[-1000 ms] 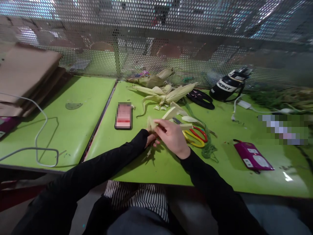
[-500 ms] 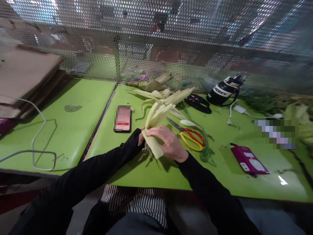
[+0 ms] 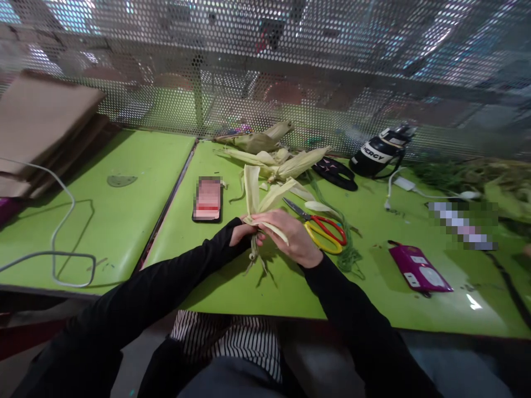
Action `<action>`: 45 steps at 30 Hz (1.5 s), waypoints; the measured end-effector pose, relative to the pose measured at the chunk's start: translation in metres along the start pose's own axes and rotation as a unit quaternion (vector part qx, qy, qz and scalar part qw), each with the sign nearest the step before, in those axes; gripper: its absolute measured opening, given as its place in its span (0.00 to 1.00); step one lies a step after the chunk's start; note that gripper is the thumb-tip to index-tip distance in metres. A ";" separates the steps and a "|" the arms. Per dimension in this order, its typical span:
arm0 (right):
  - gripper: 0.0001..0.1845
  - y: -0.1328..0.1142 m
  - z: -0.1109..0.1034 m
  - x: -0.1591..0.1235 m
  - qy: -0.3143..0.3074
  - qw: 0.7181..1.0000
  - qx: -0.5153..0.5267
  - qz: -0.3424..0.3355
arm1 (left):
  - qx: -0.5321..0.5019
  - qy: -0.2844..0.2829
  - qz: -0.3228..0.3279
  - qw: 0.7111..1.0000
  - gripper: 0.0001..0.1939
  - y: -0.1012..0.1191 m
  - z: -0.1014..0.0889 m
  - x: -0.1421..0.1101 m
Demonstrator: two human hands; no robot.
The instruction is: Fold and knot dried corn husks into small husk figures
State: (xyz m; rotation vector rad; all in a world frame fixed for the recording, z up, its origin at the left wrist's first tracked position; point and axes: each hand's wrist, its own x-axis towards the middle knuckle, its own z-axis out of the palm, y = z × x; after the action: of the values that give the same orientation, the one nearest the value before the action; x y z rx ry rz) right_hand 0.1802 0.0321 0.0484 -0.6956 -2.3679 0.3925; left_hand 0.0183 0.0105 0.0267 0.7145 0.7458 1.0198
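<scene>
Both my hands meet at a bundle of pale corn husks (image 3: 252, 190) above the green table. My left hand (image 3: 241, 233) is closed around the bundle's gathered base, its fingers partly hidden; twisted dry ends hang down below. With thumb and fingers pinched, my right hand (image 3: 293, 236) holds one husk strip bent over toward me at the right. Two other strips stand up and lean away from the grip. Red-and-yellow handled scissors (image 3: 326, 235) lie just right of my right hand, blades pointing up-left. More corn husks (image 3: 286, 163) are heaped behind the bundle.
Green string (image 3: 350, 254) trails beside the scissors. A phone (image 3: 208, 200) lies left of my hands. Farther right are a black bottle (image 3: 378, 152), a white cable and a purple power box (image 3: 420, 268). Brown cardboard (image 3: 45, 121) is stacked at left; a perforated metal screen (image 3: 265, 72) runs along the back.
The husk strip under my right hand has turned from lying broad and flat to being folded narrow, edge-on. The upright strips have spread apart, and the dry ends below show more.
</scene>
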 end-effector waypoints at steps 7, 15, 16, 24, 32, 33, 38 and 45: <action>0.09 0.001 -0.013 -0.001 -0.038 0.998 0.041 -0.042 | -0.039 0.026 -0.022 0.999 0.14 0.005 -0.002 0.000; 0.05 -0.003 -0.011 0.000 0.089 0.993 0.066 0.047 | -0.047 0.055 -0.013 0.997 0.11 0.009 0.002 -0.001; 0.05 -0.003 -0.010 0.000 0.089 0.992 0.070 0.047 | -0.045 0.046 -0.012 0.998 0.08 0.007 0.000 -0.001; 0.05 -0.004 -0.009 -0.003 0.092 0.972 0.124 0.179 | -0.066 0.054 0.020 0.996 0.05 0.002 -0.002 0.003; 0.07 0.006 -0.015 -0.001 0.124 0.968 -0.123 0.183 | -0.076 0.120 0.014 0.990 0.04 0.005 0.003 0.003; 0.07 0.005 -0.013 -0.001 0.131 0.967 -0.146 0.160 | -0.072 0.116 0.014 0.991 0.03 0.004 0.002 0.003; 0.07 -0.009 -0.004 -0.001 0.083 0.977 -0.153 0.123 | -0.061 0.070 0.042 0.995 0.08 -0.002 -0.008 0.006; 0.08 -0.008 -0.012 0.000 0.070 0.980 -0.104 0.152 | -0.078 0.058 0.037 0.995 0.09 0.001 -0.009 0.008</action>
State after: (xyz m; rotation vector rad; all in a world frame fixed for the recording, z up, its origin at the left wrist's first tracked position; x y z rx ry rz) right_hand 0.1850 0.0269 0.0608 -1.1516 -2.1919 0.2156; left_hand 0.0133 0.0194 0.0206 0.5550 0.7346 1.1802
